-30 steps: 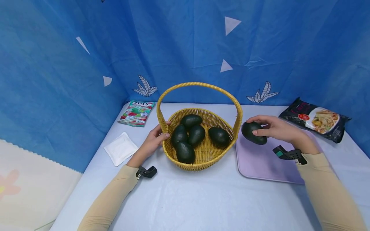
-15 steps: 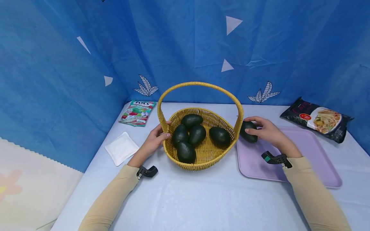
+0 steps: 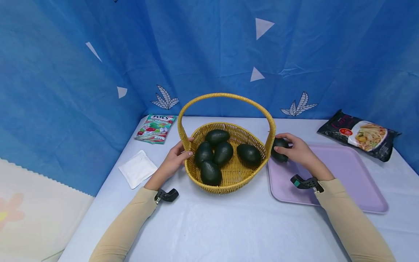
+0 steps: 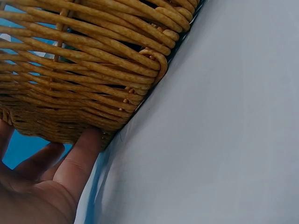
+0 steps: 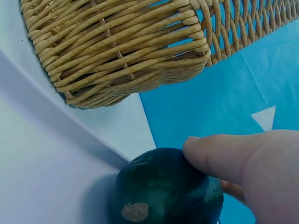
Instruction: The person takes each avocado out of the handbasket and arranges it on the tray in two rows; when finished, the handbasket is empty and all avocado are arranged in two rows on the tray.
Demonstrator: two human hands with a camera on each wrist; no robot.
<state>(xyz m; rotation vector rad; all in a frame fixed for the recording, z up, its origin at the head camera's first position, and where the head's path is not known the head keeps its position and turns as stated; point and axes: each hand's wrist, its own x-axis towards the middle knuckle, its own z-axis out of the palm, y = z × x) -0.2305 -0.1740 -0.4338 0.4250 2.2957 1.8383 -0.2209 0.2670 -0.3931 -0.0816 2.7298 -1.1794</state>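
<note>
The right hand is pinching a dark-green, glossy, egg-shaped avocado between its thumb and fingers. This fruit is sitting at the left edge of a flat lavender tray with rounded corners, just beside the basket but apart from it; whether it is touching the tray is unclear. The left hand is gripping the left side of a golden-yellow woven basket at the foot of its tall arched handle, the thumb pressing on the near side. Inside the basket, five dark-green avocados are lying, four clustering toward the left and one resting apart at the right. Behind the tray, a black noodle packet is lying aslant. To the left of the basket, a green-and-red sweets packet and a white square sachet are lying on the white-covered table.
</note>
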